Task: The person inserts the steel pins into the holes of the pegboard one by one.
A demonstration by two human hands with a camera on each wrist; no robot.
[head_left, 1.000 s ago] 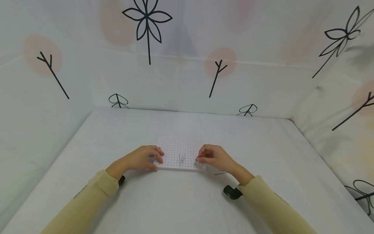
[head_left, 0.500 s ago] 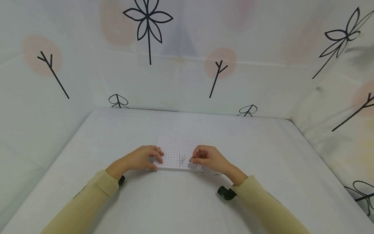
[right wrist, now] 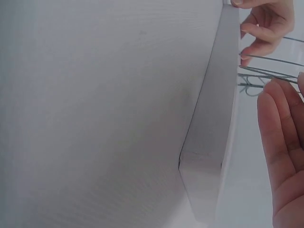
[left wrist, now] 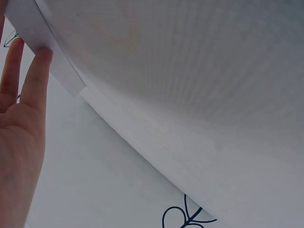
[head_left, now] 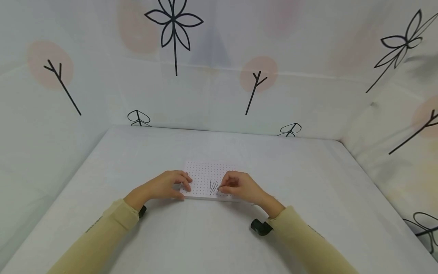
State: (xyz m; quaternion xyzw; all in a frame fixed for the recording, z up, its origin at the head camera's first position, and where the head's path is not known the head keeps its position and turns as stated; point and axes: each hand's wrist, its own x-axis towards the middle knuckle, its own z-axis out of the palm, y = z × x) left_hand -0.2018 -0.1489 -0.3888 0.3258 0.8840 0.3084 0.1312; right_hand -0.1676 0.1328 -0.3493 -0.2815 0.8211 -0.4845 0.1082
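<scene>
A white pegboard (head_left: 202, 173) with rows of small holes lies on the table. My left hand (head_left: 163, 185) holds its left edge, with the thumb at the near corner and curved fingers over the top. Several thin metal rods (head_left: 213, 186) stand in the board's near part, some tilted; the right wrist view shows the rods (right wrist: 270, 59) rising from the top face. At the right of this group my right hand (head_left: 241, 185) pinches a thin metal rod (head_left: 217, 190) between thumb and index finger, close over the board. The fingertips hide part of that rod.
Loose rods (head_left: 253, 204) lie on the white-covered table (head_left: 191, 236) beside my right wrist, partly hidden by it. A dark wrist camera (head_left: 261, 227) hangs under the right sleeve. White cloth walls (head_left: 212, 99) with plant drawings enclose the table.
My right hand has moved left across the board with its rod, from the right edge to beside the standing rods. The left hand and the board have stayed in place.
</scene>
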